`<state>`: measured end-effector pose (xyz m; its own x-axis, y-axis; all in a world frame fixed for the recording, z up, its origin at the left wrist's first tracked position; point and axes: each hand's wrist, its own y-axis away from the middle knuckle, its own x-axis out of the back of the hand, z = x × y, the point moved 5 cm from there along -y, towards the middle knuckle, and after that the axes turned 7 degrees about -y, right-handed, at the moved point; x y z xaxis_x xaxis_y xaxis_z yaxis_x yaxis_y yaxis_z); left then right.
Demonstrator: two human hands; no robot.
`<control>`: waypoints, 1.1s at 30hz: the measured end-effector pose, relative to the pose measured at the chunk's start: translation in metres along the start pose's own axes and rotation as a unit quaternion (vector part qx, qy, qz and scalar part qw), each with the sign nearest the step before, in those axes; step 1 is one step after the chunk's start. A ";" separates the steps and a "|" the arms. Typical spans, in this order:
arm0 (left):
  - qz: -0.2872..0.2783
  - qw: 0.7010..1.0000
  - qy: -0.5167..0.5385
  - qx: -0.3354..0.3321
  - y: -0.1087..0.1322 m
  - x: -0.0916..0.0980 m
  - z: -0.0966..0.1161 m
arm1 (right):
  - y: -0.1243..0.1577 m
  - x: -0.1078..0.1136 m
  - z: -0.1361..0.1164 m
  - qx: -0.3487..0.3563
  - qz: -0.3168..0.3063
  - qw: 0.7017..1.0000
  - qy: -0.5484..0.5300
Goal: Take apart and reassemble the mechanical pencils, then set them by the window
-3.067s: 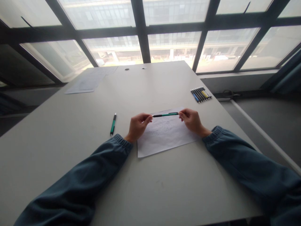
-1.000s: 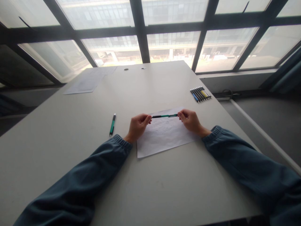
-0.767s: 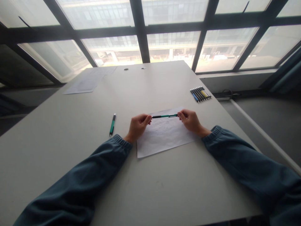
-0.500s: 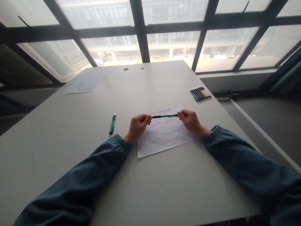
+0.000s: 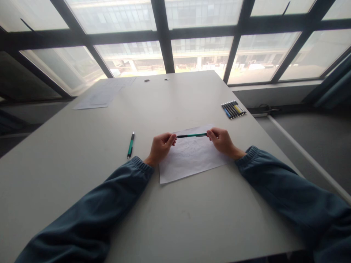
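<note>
A green and black pen (image 5: 192, 135) is held level between my two hands above a sheet of paper (image 5: 192, 164) with faint marks on it. My left hand (image 5: 162, 147) pinches its black grip end between thumb and finger. At the clip end, my right hand (image 5: 221, 140) pinches it the same way. Both tips of the pen are hidden in the fingers. To the left of my left hand, apart from it, a second green and black pen (image 5: 131, 145) lies on the white table (image 5: 109, 182).
Several pens (image 5: 234, 109), mostly black with blue and yellow among them, lie in a row near the table's right edge. More paper sheets (image 5: 95, 96) rest at the far left. Two small round items or holes show near the far edge, below a large window (image 5: 203, 51).
</note>
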<state>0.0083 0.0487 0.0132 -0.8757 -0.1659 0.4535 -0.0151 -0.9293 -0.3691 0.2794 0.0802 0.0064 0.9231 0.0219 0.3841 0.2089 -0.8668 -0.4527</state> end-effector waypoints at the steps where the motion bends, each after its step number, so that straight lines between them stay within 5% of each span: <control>1: 0.000 1.000 0.000 0.000 0.000 0.000 0.000 | 0.000 0.000 0.000 0.000 0.000 1.000 0.000; 33: -0.014 1.000 -0.024 -0.012 0.001 0.000 0.004 | 0.001 -0.002 0.001 -0.003 -0.006 1.000 -0.005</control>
<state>0.0102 0.0465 0.0164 -0.8504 -0.1557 0.5026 -0.0514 -0.9261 -0.3738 0.2785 0.0796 0.0046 0.9237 0.0372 0.3813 0.2180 -0.8695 -0.4432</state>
